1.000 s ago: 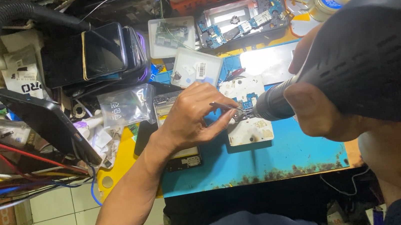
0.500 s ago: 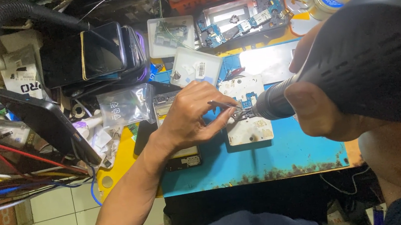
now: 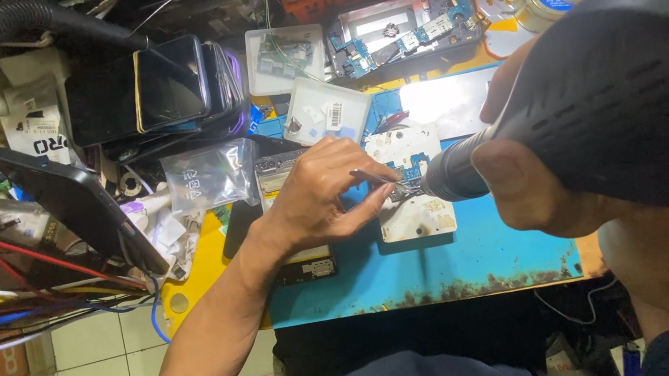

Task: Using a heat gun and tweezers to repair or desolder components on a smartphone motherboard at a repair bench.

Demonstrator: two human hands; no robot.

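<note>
Phone repair workshop: circuit boards (image 3: pixel 405 35), hot-air tool (image 3: pixel 592 91).

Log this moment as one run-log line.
left hand: holds tweezers on circuit board | right hand: grips hot-air gun, nozzle at board | mat: blue

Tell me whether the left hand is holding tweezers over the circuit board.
Yes, the left hand pinches thin metal tweezers whose tips reach the circuit board beside the nozzle of the black hot-air tool in the right hand.

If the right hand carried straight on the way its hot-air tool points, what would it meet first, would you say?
Likely the tweezers' tips on the circuit board: the right hand's nozzle aims left at them, close by. Depth is unclear.
</note>
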